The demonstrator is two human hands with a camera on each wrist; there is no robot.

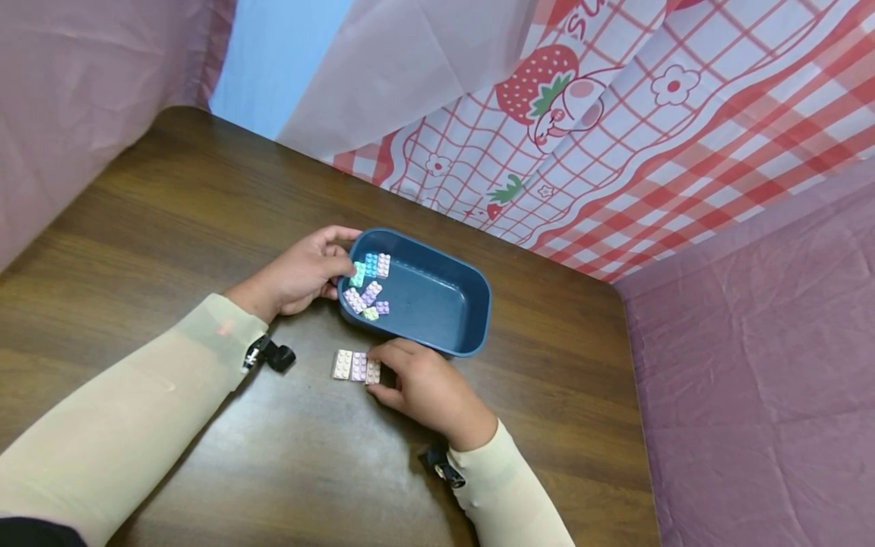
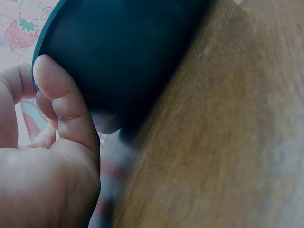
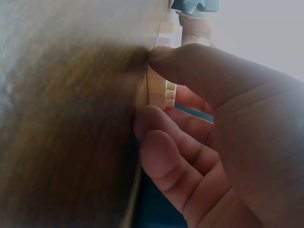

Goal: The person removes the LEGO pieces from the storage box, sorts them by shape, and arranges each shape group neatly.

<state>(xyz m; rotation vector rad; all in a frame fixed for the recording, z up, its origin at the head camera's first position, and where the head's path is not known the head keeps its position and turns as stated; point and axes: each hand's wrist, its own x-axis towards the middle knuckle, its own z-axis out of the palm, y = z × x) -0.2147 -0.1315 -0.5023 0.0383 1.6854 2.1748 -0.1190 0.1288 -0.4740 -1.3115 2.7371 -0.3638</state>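
A dark blue plastic bin [image 1: 437,304] stands on the table, with several toy building bricks [image 1: 371,293] in teal, blue, pink, purple and yellow-green at its left end. My left hand [image 1: 304,270] grips the bin's left end, its thumb at the rim beside the teal brick [image 1: 358,274]. In front of the bin, a cream brick [image 1: 342,365], a lilac brick [image 1: 358,366] and a beige brick [image 1: 372,371] lie side by side in a row. Thumb and fingers of my right hand [image 1: 431,391] pinch the beige brick at the row's right end. In the right wrist view the beige brick [image 3: 157,90] shows between them.
The brown wooden table [image 1: 294,471] carries the bin and the bricks. A strawberry-and-check cloth [image 1: 581,152] hangs along the back edge. Pink cloth hangs on the left [image 1: 96,99] and right [image 1: 752,342] sides.
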